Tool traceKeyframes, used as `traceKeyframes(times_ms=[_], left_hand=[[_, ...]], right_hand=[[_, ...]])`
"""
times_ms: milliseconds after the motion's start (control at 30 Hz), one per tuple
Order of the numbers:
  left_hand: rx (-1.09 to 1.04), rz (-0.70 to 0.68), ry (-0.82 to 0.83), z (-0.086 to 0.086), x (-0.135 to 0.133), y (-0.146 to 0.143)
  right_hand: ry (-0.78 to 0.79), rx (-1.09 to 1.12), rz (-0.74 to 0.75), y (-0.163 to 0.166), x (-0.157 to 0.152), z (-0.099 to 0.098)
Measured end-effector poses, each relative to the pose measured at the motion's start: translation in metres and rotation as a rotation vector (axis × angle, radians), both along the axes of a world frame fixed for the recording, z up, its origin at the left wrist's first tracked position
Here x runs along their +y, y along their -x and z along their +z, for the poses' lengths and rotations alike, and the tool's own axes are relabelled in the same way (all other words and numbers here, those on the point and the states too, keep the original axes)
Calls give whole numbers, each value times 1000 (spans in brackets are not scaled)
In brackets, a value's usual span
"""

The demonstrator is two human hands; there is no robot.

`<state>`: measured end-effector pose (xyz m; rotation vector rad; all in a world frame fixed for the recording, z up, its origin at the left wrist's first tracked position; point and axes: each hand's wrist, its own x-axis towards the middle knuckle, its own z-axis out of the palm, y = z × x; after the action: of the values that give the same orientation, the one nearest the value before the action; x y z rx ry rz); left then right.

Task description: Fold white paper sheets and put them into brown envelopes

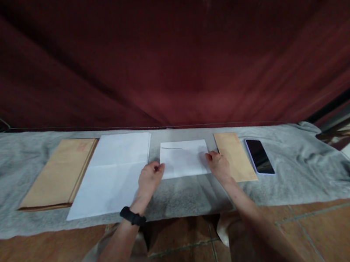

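Observation:
A folded sheet of white paper point(184, 159) lies in front of me on the grey cloth, with a thin dark line near its upper left edge. At its left edge, my left hand point(150, 177) is closed, thumb and fingers pinching the paper; a black band is on that wrist. My right hand point(218, 165) pinches the opposite edge, its fingers curled. Left of the folded sheet is a larger stack of white paper point(114, 169) with a crease across it. A small brown envelope point(236, 156) lies just right of my right hand, partly behind it.
Large brown envelopes point(57, 174) are piled at the left. A phone point(260, 156) in a purple case lies right of the small envelope. The grey cloth point(303, 164) covers the long surface. A dark red curtain point(162, 53) hangs behind; tiled floor point(181, 236) shows below.

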<state>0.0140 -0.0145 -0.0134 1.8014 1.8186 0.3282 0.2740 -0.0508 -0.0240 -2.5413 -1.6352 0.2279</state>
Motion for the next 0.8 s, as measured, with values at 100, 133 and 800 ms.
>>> traceKeyframes(times_ms=[100, 133, 800], left_hand=[[76, 4, 12, 6, -1, -5], [112, 11, 17, 9, -2, -7], [322, 58, -11, 20, -1, -29]], right_hand=[[4, -14, 2, 1, 1, 0], [4, -18, 4, 1, 1, 0], [-2, 5, -60, 5, 14, 6]])
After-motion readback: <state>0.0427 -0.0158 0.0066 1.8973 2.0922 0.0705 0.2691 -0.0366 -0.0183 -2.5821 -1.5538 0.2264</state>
